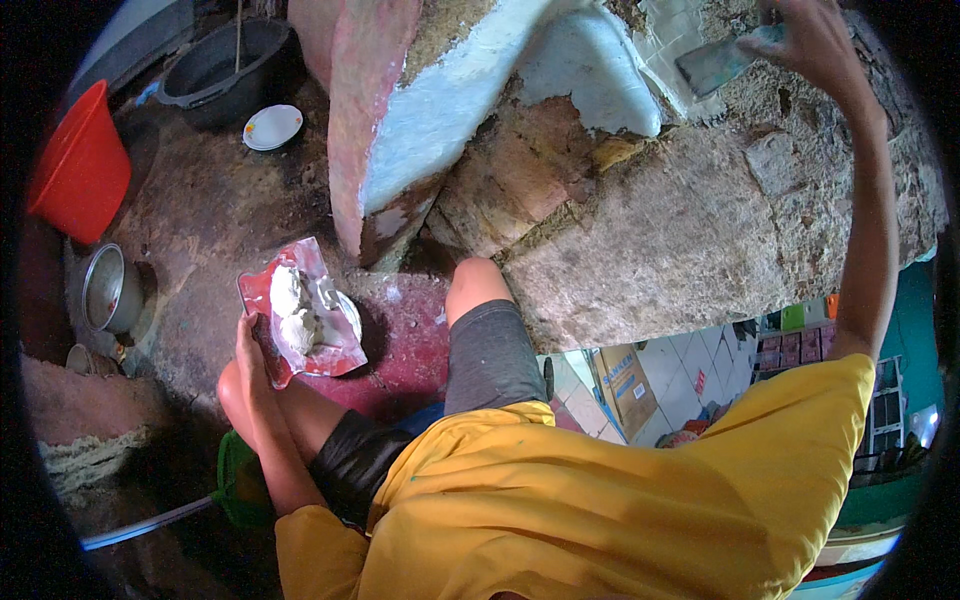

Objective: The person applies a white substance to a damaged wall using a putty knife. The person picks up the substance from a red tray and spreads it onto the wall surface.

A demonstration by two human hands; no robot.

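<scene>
Red bucket (85,165) near left edge, dark tub (212,105) and white plate (282,125) at upper left, metal pot (108,285) at middle left, cardboard box (628,390) right of lower centre

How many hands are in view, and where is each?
2. The left hand is at left, holding the red-and-white sheet with white paste. The right hand, partly cut by the top edge, is at upper right, holding a flat scraper.

"What is covering the left side?"
"A stained, dark floor (195,200) is stretching toward a low pinkish wall (95,400)."
"And the right?"
"White tiles (670,370) are catching brighter light, while a teal wall (918,320) is rising near the edge."
</scene>
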